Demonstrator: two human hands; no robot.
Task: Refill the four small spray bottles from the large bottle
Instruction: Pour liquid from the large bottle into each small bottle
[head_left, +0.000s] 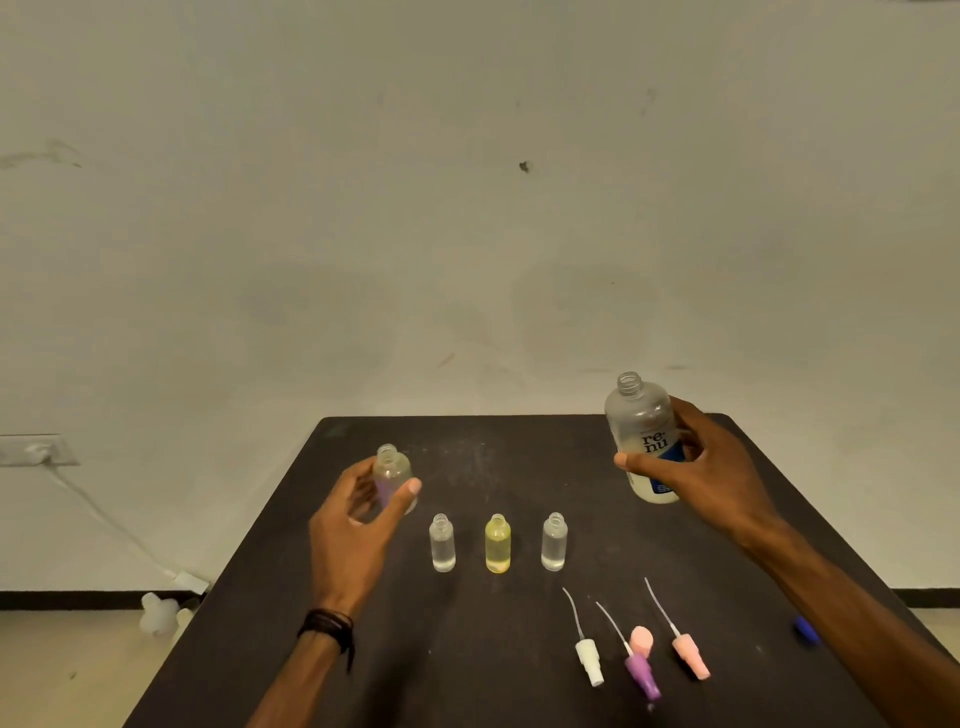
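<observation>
My left hand (358, 512) grips a small uncapped bottle (392, 470), clear with a purple tint, and holds it upright above the left side of the black table (467, 649). My right hand (696, 467) holds the large frosted bottle (641, 431) with a blue "renu" label; it is uncapped, nearly upright, and lifted over the table's back right. Three small open bottles stand in a row at the table's middle: a clear one (442, 543), a yellow one (497, 543) and another clear one (554, 541).
Spray heads with thin tubes lie on the front right of the table: a white one (589, 660), a purple one (643, 675), a pink one (691, 657), plus a pink cap (642, 639). A blue cap (806, 630) lies near the right edge. A wall stands behind.
</observation>
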